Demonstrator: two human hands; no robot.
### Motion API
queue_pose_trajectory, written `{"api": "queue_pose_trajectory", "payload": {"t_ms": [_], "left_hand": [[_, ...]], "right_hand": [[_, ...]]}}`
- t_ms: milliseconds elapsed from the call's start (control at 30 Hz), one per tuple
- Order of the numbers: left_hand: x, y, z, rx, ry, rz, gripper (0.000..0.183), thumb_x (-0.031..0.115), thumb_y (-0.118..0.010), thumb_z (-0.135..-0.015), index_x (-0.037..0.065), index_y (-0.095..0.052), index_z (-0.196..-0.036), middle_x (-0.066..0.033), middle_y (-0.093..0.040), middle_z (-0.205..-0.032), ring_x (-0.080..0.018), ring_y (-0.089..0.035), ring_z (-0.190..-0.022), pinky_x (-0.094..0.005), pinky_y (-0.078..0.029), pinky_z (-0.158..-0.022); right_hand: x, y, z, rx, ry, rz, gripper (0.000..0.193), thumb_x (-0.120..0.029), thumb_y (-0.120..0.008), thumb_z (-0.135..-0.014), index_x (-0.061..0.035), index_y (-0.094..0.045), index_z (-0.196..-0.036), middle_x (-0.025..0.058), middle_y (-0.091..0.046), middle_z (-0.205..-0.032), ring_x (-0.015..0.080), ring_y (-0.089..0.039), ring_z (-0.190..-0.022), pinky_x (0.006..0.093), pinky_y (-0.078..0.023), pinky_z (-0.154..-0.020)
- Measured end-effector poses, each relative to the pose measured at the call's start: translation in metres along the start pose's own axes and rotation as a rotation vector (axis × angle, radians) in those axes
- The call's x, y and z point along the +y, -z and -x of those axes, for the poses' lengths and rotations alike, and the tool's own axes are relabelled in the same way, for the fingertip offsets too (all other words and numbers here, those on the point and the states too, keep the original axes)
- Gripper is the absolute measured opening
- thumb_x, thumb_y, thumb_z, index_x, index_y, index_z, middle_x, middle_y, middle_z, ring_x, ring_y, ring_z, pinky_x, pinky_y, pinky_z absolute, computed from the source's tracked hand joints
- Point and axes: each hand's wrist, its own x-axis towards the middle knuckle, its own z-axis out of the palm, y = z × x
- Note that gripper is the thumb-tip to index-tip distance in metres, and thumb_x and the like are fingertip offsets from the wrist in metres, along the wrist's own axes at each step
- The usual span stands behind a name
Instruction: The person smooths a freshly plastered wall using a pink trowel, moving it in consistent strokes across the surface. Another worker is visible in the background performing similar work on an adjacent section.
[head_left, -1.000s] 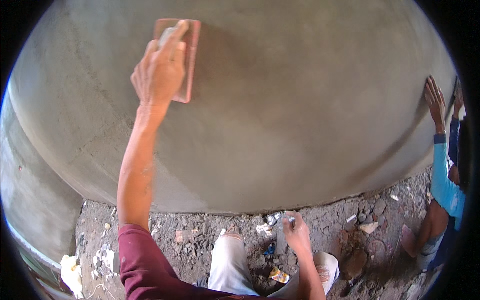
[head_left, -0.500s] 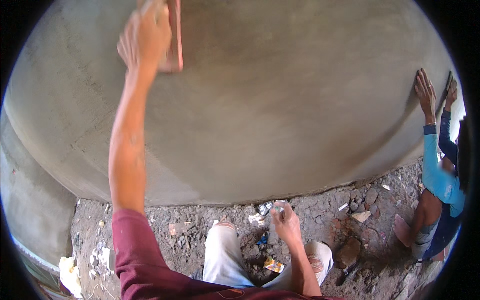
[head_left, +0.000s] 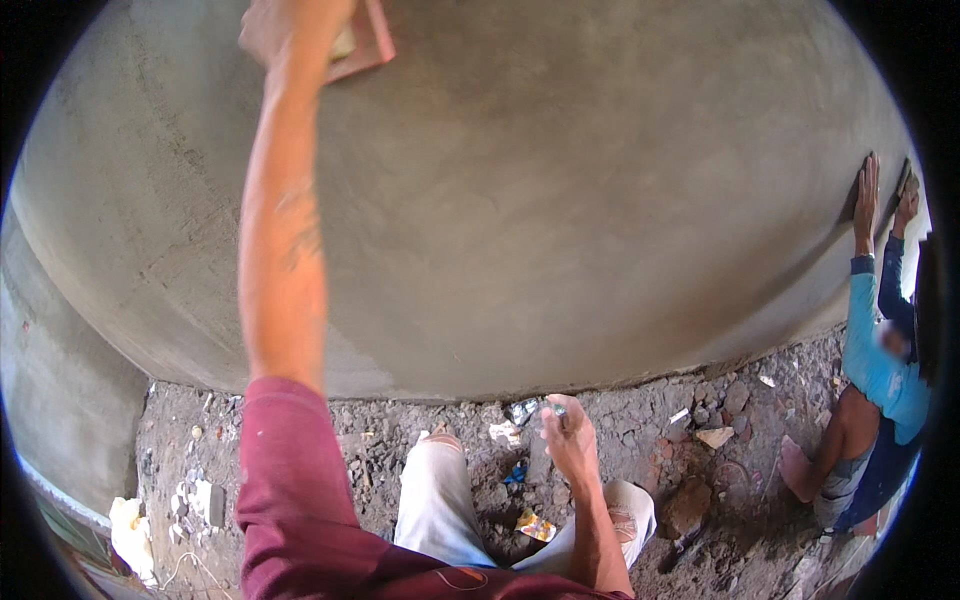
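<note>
A wet grey plaster wall (head_left: 560,220) fills most of the view. High at the upper left, my left hand (head_left: 295,30) grips a plastering float (head_left: 375,40) with a pinkish-red flat board. The float lies against the wall, and the top of both hand and tool is cut off by the frame edge. Down in front of my body, my right hand (head_left: 572,440) is held away from the wall, fingers curled in. Whether anything sits inside those fingers is hard to see; a small greyish spot shows near the fingertips.
At the right, a co-worker (head_left: 880,370) in a blue top crouches with both hands on the wall. Rubble (head_left: 700,480) covers the ground along the wall's foot, with a large stone (head_left: 690,505), a yellow wrapper (head_left: 537,526) and a pale bag (head_left: 132,540).
My left hand and the float have moved up the wall and slightly right, the float tilting. My right hand shifted little. The co-worker's nearer hand moved slightly right.
</note>
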Motion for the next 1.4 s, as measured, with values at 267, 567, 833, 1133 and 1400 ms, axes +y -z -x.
{"api": "queue_pose_trajectory", "payload": {"t_ms": [267,567,833,1133,1400], "left_hand": [[-0.019,0.016,0.133,-0.26,-0.046,0.088,0.032,0.034,-0.056,-0.1,0.032,-0.067,-0.13,-0.0152,-0.071,-0.108,-0.0333,-0.073,-0.091,-0.0492,-0.057,-0.071],[0.053,0.026,0.132,-0.296,-0.142,0.238,0.039,0.025,-0.048,-0.105,0.013,-0.061,-0.14,-0.006,-0.07,-0.124,-0.0313,-0.067,-0.104,-0.0434,-0.056,-0.082],[0.045,0.019,0.055,-0.146,0.084,0.097,0.039,0.023,-0.046,-0.106,0.014,-0.059,-0.141,-0.0096,-0.071,-0.123,-0.033,-0.067,-0.103,-0.0445,-0.054,-0.088],[-0.043,0.004,0.13,-0.106,0.058,0.031,0.031,0.036,-0.052,-0.102,0.031,-0.068,-0.129,-0.014,-0.071,-0.106,-0.0336,-0.073,-0.084,-0.0445,-0.059,-0.065],[0.028,-0.013,0.161,-0.315,-0.112,0.074,0.042,0.037,-0.053,-0.102,0.038,-0.057,-0.144,-0.0093,-0.072,-0.106,-0.0311,-0.073,-0.086,-0.0418,-0.059,-0.065]], "right_hand": [[-0.019,0.009,0.003,0.082,-0.049,0.107,0.03,-0.026,-0.064,-0.098,-0.0071,-0.063,-0.121,0.019,-0.07,-0.082,0.0348,-0.069,-0.078,0.0463,-0.053,-0.077],[0.01,0.014,-0.009,0.128,0.056,0.136,0.035,-0.03,-0.064,-0.099,-0.0058,-0.061,-0.124,0.0197,-0.069,-0.082,0.0333,-0.069,-0.074,0.0448,-0.054,-0.076],[-0.003,0.005,-0.003,0.101,0.124,0.092,0.034,-0.026,-0.065,-0.099,-0.0041,-0.062,-0.125,0.0106,-0.065,-0.072,0.0202,-0.06,-0.06,0.0364,-0.048,-0.06],[-0.009,-0.001,0.008,0.046,0.038,0.061,0.035,-0.029,-0.065,-0.098,-0.0087,-0.061,-0.127,0.0171,-0.068,-0.079,0.0337,-0.066,-0.073,0.0449,-0.052,-0.072],[0.001,0.013,-0.002,0.085,0.062,0.181,0.037,-0.03,-0.063,-0.099,-0.0065,-0.061,-0.128,0.0142,-0.068,-0.079,0.0284,-0.066,-0.072,0.0418,-0.052,-0.069]]}}
